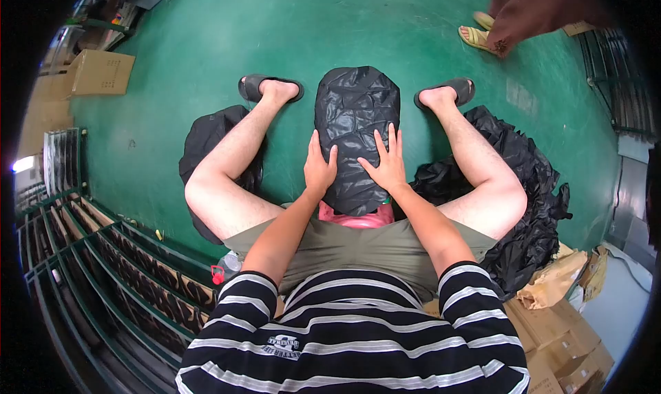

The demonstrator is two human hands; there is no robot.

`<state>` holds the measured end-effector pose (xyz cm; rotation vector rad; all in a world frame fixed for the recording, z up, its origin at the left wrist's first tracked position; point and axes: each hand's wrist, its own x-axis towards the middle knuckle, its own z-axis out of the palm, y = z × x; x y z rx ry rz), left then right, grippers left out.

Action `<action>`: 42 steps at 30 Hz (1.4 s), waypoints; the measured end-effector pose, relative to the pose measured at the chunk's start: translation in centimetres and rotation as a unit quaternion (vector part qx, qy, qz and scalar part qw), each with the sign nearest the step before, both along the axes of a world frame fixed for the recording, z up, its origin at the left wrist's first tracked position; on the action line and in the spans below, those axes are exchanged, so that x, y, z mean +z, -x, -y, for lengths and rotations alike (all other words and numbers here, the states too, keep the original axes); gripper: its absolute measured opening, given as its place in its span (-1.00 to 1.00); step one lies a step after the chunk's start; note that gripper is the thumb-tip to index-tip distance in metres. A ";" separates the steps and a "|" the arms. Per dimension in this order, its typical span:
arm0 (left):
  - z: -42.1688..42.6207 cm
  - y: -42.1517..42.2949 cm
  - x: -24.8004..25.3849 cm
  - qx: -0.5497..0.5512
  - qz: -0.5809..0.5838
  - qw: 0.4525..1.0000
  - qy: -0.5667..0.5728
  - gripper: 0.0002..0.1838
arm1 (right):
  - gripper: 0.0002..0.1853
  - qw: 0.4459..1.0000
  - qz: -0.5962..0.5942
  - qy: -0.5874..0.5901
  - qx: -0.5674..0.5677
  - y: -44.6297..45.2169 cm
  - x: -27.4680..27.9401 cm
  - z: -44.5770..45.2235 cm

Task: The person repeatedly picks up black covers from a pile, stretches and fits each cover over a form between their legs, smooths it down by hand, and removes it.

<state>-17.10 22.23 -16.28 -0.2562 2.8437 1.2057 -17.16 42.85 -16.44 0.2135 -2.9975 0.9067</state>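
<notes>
A long, rounded bundle in wrinkled black plastic (pixel 357 105) lies between my legs, pointing away from me. My left hand (pixel 321 165) rests against its left edge, fingers stretched out and the thumb apart. On the other side my right hand (pixel 387 161) lies on the bundle's right part, with its fingers spread flat. Neither hand is closed around anything. What is inside the plastic is hidden. At the near end of the bundle, something pink and smooth (pixel 358 220) shows, partly covered by the plastic and my shorts.
Black plastic (pixel 520 187) lies heaped beside my right leg, and another black plastic piece (pixel 206 146) behind my left leg. Green metal racks (pixel 131 256) stand at left. Cardboard boxes (pixel 103 72) sit far left and behind right. A person's sandalled foot (pixel 475 37) is ahead right.
</notes>
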 end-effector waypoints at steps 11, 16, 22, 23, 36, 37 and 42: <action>1.0 0.2 -1.6 -0.039 -0.041 0.997 -0.060 -0.26 | -0.20 0.959 0.243 0.120 0.086 1.9 7.6 -6.7; 0.7 -0.1 -0.8 -0.034 -0.011 0.998 -0.042 -0.25 | -0.63 0.832 -0.028 0.491 -0.255 2.8 18.1 -22.7; 0.3 0.0 -0.1 -0.038 -0.003 0.999 -0.020 -0.25 | -0.82 0.648 -0.129 0.413 -0.627 -9.3 7.8 -40.4; 0.3 0.0 -0.3 -0.039 -0.002 0.999 -0.019 -0.25 | -0.82 0.617 -0.109 0.428 -0.651 -11.9 4.2 -41.5; 0.6 0.1 0.2 -0.054 0.047 0.997 0.004 -0.24 | -0.42 0.806 0.273 -0.009 -0.525 -30.1 -24.6 -43.8; 0.7 0.1 0.1 -0.057 0.052 0.997 0.006 -0.24 | -0.42 0.807 0.273 -0.008 -0.524 -30.3 -25.6 -44.1; 0.6 0.1 0.1 -0.053 0.071 0.996 0.009 -0.22 | -0.42 0.730 0.275 0.089 -0.619 -23.8 -10.3 -37.6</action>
